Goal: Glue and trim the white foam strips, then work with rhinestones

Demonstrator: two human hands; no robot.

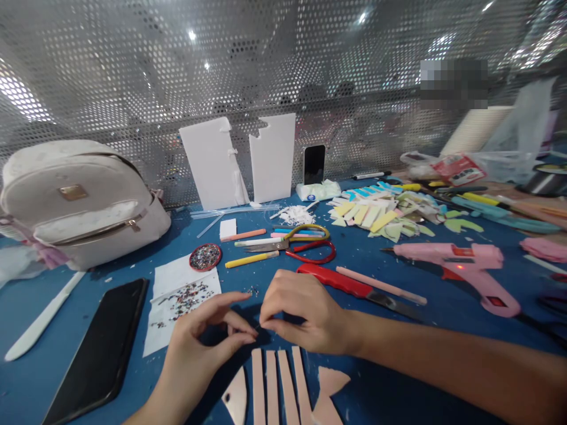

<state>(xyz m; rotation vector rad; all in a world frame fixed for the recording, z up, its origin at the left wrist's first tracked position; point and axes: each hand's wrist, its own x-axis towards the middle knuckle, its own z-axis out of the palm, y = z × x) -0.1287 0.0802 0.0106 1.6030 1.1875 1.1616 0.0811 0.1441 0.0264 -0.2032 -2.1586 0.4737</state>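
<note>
- Pale pink strips point(258, 386), four of them, lie side by side just below our hands, with a fish-head-shaped piece point(236, 398) on their left and a tail-shaped piece point(331, 382) on their right.
- Our left hand point(206, 333) holds its index finger stretched out, while its thumb and another fingertip come close together; we cannot tell whether a tiny bit sits between them.
- Our right hand point(303, 307) is curled, its thumb near its bent index finger; we cannot tell if it grips anything.
- Small dark bits point(254, 291) lie near both hands; such fine work probably calls for a light fingertip pinch and wrists kept steady.
- We do well to keep our sleeveless forearms off the loose beads point(188, 299) on the white paper point(155, 337), and clear of the pink glue gun point(469, 257), its light glowing.
</note>
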